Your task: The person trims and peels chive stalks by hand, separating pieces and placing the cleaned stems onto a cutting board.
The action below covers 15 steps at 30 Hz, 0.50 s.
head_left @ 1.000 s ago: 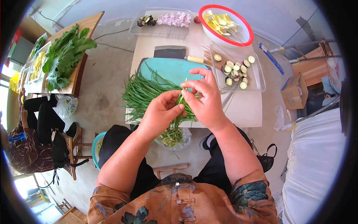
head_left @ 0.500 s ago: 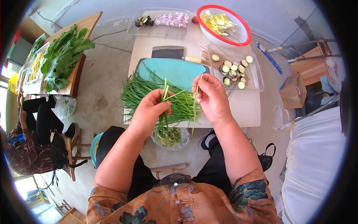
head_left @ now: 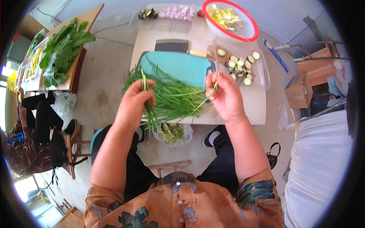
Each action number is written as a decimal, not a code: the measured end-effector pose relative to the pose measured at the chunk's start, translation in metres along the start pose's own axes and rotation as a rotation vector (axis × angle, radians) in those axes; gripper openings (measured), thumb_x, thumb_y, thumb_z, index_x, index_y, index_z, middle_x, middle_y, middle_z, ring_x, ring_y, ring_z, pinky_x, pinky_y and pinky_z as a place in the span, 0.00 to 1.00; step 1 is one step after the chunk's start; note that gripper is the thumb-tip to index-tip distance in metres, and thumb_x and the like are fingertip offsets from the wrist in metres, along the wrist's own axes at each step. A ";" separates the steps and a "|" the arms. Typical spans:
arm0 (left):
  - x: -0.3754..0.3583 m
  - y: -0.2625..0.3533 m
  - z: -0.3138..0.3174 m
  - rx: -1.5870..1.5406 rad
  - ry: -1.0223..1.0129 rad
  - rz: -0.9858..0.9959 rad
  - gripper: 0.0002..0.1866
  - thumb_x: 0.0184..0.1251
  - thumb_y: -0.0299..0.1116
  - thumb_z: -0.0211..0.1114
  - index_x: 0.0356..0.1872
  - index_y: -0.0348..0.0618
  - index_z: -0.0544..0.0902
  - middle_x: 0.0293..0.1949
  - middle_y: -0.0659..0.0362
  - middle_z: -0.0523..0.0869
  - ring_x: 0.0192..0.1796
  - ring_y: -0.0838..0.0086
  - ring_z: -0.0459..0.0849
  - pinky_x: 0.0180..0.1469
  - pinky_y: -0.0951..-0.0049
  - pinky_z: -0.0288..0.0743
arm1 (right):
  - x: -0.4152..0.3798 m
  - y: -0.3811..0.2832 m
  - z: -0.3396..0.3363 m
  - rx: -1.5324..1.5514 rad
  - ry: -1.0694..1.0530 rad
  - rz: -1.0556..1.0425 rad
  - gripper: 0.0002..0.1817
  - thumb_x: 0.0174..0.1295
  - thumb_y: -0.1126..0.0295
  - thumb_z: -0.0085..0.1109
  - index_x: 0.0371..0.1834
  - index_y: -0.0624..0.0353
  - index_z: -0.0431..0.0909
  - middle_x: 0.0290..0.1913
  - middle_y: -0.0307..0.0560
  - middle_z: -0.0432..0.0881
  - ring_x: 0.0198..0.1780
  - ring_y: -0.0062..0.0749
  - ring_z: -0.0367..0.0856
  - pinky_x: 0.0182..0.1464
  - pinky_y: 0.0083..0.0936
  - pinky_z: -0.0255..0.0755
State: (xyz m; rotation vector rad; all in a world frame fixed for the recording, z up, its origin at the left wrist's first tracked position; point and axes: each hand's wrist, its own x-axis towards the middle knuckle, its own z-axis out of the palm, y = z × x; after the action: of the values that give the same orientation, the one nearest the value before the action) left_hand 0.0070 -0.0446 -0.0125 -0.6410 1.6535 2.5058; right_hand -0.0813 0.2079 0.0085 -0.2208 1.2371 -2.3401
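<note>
Two grasps: our left hand (head_left: 133, 100) clasps a green bunch (head_left: 150, 112), our right hand (head_left: 227, 95) pinches thin stalks (head_left: 215, 87).

Left hand (head_left: 136, 99): middle of the gripped green stalks (head_left: 149, 110) hidden in the fist, stalk count unclear. Right hand (head_left: 225, 93): pinched stalk tips partly behind the fingers, too thin to separate. Stalk pile (head_left: 176, 100) motion-blurred, covers the near part of the teal board (head_left: 178, 68). Plastic bag (head_left: 186, 133) partly under the table edge, its trimmings (head_left: 170, 133) too blurred to identify. Pink pieces (head_left: 176, 12) in the far tray blurred, kind unclear. Lettering on the blue box (head_left: 275, 55) unreadable. Dark lens border cuts the white cloth (head_left: 319, 163); whatever is under it, hidden. Wearer's shirt (head_left: 224, 201) cut by the bottom edge.
</note>
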 end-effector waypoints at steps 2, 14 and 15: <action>-0.002 0.001 -0.005 -0.020 0.067 0.045 0.14 0.64 0.21 0.59 0.51 0.37 0.78 0.35 0.62 0.79 0.33 0.77 0.78 0.37 0.76 0.72 | -0.003 0.000 -0.013 0.024 -0.122 0.042 0.08 0.73 0.65 0.52 0.39 0.56 0.75 0.29 0.42 0.79 0.25 0.16 0.72 0.27 0.14 0.65; -0.004 0.008 -0.010 -0.054 0.056 0.088 0.13 0.70 0.24 0.58 0.54 0.36 0.78 0.38 0.61 0.78 0.38 0.78 0.77 0.42 0.76 0.73 | -0.033 0.069 0.006 -1.076 -0.768 0.568 0.08 0.65 0.71 0.58 0.41 0.65 0.76 0.34 0.49 0.85 0.34 0.30 0.86 0.38 0.28 0.77; -0.004 0.009 -0.009 -0.046 0.050 0.089 0.13 0.70 0.24 0.58 0.54 0.36 0.79 0.38 0.61 0.78 0.38 0.78 0.77 0.42 0.76 0.73 | -0.034 0.077 0.003 -1.175 -0.793 0.536 0.09 0.65 0.72 0.58 0.44 0.65 0.77 0.37 0.51 0.85 0.36 0.30 0.87 0.40 0.29 0.77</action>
State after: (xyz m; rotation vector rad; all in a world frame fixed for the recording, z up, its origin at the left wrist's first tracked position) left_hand 0.0108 -0.0555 -0.0067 -0.6536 1.6820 2.6172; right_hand -0.0242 0.1852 -0.0497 -0.9293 1.7331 -0.7075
